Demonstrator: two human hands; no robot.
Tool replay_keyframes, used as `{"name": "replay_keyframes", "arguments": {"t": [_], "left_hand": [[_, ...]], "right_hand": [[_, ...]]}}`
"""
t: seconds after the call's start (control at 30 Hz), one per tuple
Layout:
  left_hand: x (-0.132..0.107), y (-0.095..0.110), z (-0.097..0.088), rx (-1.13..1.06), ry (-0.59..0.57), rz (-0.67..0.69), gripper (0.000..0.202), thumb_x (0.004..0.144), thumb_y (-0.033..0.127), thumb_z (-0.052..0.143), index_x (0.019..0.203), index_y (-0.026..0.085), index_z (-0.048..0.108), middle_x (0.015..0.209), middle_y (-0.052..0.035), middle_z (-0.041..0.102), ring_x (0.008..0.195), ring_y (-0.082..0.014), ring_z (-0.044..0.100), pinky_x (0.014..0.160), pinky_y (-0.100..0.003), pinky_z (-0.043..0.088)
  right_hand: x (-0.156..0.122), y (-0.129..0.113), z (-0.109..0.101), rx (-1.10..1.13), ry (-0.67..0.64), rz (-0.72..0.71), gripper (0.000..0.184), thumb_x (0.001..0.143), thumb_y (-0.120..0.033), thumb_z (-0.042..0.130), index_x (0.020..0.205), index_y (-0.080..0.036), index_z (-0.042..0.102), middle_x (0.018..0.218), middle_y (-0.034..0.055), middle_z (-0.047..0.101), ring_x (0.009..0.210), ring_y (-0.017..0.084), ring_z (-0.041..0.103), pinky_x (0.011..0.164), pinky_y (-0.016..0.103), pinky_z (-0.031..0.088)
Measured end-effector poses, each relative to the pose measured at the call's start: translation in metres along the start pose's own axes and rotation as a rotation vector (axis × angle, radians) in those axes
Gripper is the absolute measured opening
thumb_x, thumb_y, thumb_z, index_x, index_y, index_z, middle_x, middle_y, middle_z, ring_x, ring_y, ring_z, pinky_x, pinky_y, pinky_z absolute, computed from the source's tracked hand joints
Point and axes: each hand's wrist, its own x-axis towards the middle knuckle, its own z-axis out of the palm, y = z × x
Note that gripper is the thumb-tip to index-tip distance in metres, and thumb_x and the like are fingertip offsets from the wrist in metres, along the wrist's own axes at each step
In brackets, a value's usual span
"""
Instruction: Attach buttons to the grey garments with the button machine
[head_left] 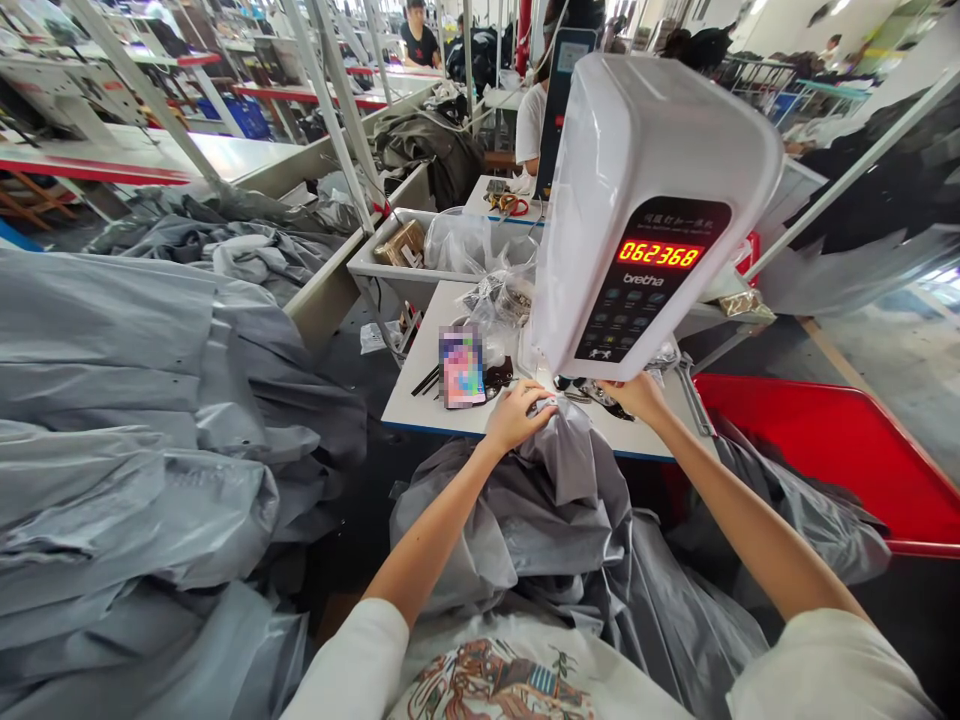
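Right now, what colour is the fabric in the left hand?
Plain grey fabric, slightly shiny; the head view shows it best.

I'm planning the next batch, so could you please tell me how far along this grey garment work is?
Done: only the counter on the white machine hints at it, reading 062368. In hand: the left hand grips a fold of the grey garment at the machine's base, the right hand beside it. Left: possibly the pile of grey garments on the left; whether they are finished is unclear.
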Motion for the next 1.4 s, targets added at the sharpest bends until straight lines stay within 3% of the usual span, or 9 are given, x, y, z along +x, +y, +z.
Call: {"name": "replay_keyframes", "arguments": {"t": [0.2,0.4,0.63,1.0,1.4], "left_hand": [[0.000,-0.001,0.000,-0.004,0.006,0.000,0.022,0.085,0.036,0.062,0.104,0.025,0.066,0.112,-0.0037,0.059,0.108,-0.0168,0.058,0.097,-0.031,0.045],[0.000,-0.001,0.001,0.007,0.010,0.010,0.024,0.086,0.037,0.061,0.106,0.025,0.066,0.112,-0.0036,0.059,0.108,-0.0166,0.058,0.098,-0.031,0.045],[0.000,0.000,0.000,0.021,0.000,-0.002,0.022,0.085,0.037,0.062,0.104,0.026,0.066,0.113,-0.0027,0.059,0.108,-0.0163,0.057,0.097,-0.030,0.045],[0.000,-0.001,-0.001,0.024,-0.008,-0.001,0.023,0.086,0.037,0.061,0.105,0.026,0.066,0.113,-0.0023,0.059,0.108,-0.0163,0.057,0.098,-0.030,0.045],[0.000,-0.001,-0.001,0.040,-0.013,-0.003,0.023,0.086,0.037,0.060,0.105,0.025,0.065,0.114,-0.0020,0.059,0.108,-0.0160,0.057,0.096,-0.029,0.044]], "right_hand": [[0.000,-0.003,-0.001,0.071,0.003,-0.005,0.016,0.069,-0.033,0.058,0.064,-0.019,0.064,0.061,0.0030,0.063,0.060,0.018,0.056,0.055,0.027,0.036],[-0.009,-0.019,-0.012,0.342,-0.015,-0.020,0.023,0.070,-0.040,0.060,0.069,-0.018,0.064,0.068,0.0031,0.063,0.067,0.018,0.056,0.064,0.029,0.041],[-0.026,-0.060,-0.007,0.612,-0.269,-0.078,0.028,0.077,-0.044,0.059,0.077,-0.017,0.067,0.073,0.0022,0.064,0.065,0.014,0.053,0.061,0.026,0.041],[-0.035,-0.078,0.002,0.525,-0.180,-0.208,0.023,0.080,-0.041,0.061,0.081,-0.019,0.066,0.082,0.0040,0.066,0.074,0.016,0.057,0.071,0.028,0.045],[-0.028,-0.077,0.012,0.400,-0.146,-0.219,0.031,0.083,-0.047,0.055,0.076,-0.018,0.063,0.069,0.0029,0.061,0.066,0.017,0.054,0.062,0.026,0.041]]}}
